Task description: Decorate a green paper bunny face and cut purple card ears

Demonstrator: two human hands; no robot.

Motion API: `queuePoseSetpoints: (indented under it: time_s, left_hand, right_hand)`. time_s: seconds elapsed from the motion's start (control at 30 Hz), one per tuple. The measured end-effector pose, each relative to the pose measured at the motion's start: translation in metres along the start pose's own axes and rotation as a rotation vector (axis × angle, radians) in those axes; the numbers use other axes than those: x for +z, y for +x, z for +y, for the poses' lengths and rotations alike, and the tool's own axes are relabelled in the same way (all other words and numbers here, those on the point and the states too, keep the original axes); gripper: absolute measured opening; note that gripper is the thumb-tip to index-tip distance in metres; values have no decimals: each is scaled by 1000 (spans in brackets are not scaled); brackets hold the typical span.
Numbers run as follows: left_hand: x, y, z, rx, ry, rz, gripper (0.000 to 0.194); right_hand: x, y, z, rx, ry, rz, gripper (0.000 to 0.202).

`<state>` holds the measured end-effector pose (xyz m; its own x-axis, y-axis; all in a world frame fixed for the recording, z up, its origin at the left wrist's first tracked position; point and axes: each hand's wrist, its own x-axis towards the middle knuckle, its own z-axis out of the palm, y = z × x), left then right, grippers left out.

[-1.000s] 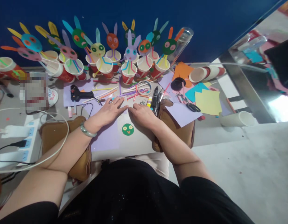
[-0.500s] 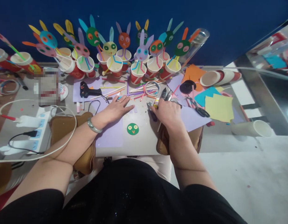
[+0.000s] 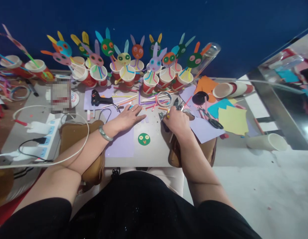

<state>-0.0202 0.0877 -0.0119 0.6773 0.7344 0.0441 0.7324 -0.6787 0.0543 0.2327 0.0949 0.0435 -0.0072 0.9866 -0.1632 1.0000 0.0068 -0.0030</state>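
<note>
My left hand (image 3: pixel 129 118) lies flat with its fingers spread, partly over a purple paper sheet (image 3: pixel 120 144), and holds nothing. A small blue-and-white item (image 3: pixel 130 107) shows by its fingers. Further right, my right hand (image 3: pixel 178 121) is curled, palm down, among tools. Something yellow (image 3: pixel 168 115) shows at its fingertips; what it grips is mostly hidden. Pliers (image 3: pixel 161 116) lie beside its thumb, and a black marker-like item (image 3: pixel 176 101) is just beyond. Between the hands, a green paper disc (image 3: pixel 144 139) with yellow eyes and an orange mouth lies face up.
Paper cups (image 3: pixel 151 83) bearing rabbit faces on straws line the back. A black glue gun (image 3: pixel 101 99), loose paper strips and a tape roll (image 3: pixel 165 99) lie before them. Scissors (image 3: pixel 213 122) and coloured sheets (image 3: pixel 233 121) are at right, a power strip (image 3: pixel 48 139) at left.
The camera view has shifted slightly, so the cups appear lower and further right. My right fingers have curled in a little more around the yellow item. The left hand stays flat.
</note>
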Motion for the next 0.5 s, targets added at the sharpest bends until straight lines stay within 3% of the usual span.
queuePoseSetpoints:
  time_s: [0.2, 0.5]
  left_hand:
    - [4, 4, -1, -34, -93, -23, 46]
    - [2, 2, -2, 88, -35, 76, 49]
  right_hand:
    - [-9, -12, 1, -36, 71, 117, 32]
    - [9, -6, 8, -239, 357, 339, 40]
